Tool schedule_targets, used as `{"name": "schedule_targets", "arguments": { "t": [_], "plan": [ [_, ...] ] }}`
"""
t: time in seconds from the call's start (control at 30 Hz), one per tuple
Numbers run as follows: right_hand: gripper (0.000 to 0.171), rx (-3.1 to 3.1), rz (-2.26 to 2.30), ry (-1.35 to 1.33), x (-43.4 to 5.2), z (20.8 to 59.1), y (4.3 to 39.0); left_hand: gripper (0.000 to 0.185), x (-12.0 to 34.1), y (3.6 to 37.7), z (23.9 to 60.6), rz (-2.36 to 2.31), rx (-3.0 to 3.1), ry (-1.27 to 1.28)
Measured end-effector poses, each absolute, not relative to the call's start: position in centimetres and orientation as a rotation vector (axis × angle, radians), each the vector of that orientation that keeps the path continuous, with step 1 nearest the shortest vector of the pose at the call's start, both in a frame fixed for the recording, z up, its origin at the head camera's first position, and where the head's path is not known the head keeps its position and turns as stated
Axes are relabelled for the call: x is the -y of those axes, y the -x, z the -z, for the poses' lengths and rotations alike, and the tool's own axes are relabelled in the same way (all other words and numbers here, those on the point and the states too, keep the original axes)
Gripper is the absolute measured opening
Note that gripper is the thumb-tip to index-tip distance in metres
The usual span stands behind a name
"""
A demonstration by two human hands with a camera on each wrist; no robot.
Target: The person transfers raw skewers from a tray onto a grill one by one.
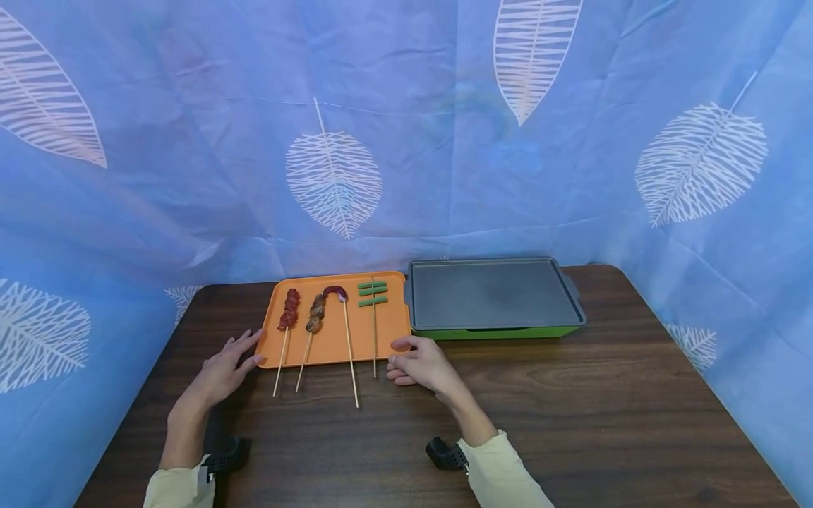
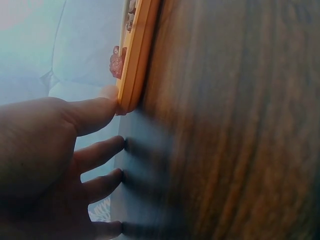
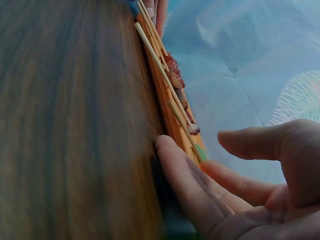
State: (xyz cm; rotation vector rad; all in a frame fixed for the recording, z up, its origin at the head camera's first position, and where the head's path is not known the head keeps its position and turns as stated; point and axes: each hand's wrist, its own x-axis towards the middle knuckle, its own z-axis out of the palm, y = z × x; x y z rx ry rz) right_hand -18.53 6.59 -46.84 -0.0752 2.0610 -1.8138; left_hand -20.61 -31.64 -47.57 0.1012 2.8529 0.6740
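Observation:
An orange tray (image 1: pixel 330 339) holds several skewers side by side, their sticks jutting past its front edge. From left to right they carry red chunks (image 1: pixel 288 310), brown lumps (image 1: pixel 315 315), a curved dark-red piece (image 1: pixel 334 290) and short green sticks (image 1: pixel 372 301). At the tray's front left corner is my left hand (image 1: pixel 219 370); its thumb (image 2: pixel 97 112) touches the corner and the fingers spread toward the table. My right hand (image 1: pixel 424 365) is at the front right corner, close to the green skewer's stick. In the right wrist view its thumb (image 3: pixel 255 145) stands apart from the fingers.
Just right of the tray stands a griddle with a dark flat plate (image 1: pixel 485 293) on a green base (image 1: pixel 508 333). Both are near the back edge of a dark wooden table (image 1: pixel 571 409). Behind hangs a blue curtain (image 1: pixel 419 176) with white leaf prints.

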Motion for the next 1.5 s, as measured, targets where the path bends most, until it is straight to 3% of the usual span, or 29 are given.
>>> {"name": "schedule_targets", "arguments": {
  "t": [0.67,1.5],
  "plan": [
    [0.052,-1.576,2.116,-0.055,-4.4,48.4,18.6,0.067,32.0,20.6,47.5,-0.675,-2.863,-0.113],
    [0.046,-1.48,2.207,-0.051,-4.1,49.1,18.8,0.068,31.7,20.6,47.8,-0.715,-2.868,-0.08]
  ]
}}
